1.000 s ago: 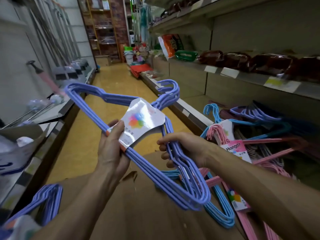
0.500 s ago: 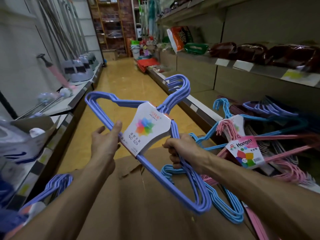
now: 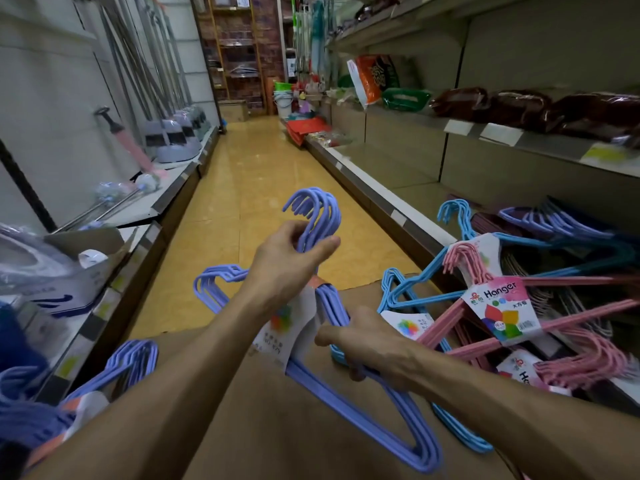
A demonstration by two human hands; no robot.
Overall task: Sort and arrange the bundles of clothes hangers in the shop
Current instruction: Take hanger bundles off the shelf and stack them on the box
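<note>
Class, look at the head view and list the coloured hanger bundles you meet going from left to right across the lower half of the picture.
Purple bundle on the box's left edge → purple bundle held in both hands → light blue bundle → pink bundle with the Hanger label.

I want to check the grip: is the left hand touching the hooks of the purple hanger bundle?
Touching. In the head view the left hand has its fingers and thumb curled round the purple hanger bundle just below the hooks.
</note>
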